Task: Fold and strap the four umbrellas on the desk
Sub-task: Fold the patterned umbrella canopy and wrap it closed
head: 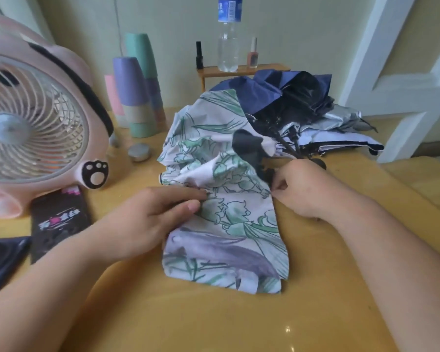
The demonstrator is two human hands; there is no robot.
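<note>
A white umbrella with green and purple flower print (229, 232) lies loosely bunched in the middle of the yellow desk (214, 321). My left hand (148, 219) pinches a fold of its cloth on the left side, thumb and fingers together. My right hand (300, 189) pinches the right edge of the same cloth beside dark ribs. Behind it lies a heap of unfolded umbrellas: a navy one (262, 90), a black one (305, 102), and a silver-white one (338, 130). How many umbrellas the heap holds I cannot tell.
A pink desk fan (36, 118) stands at the left with a dark phone (59, 222) in front. Stacked pastel cups (137, 95), a small tin (139, 152), a water bottle (229, 34) and nail polish bottles on a small shelf (214, 71) stand behind. A door (404, 59) is at right.
</note>
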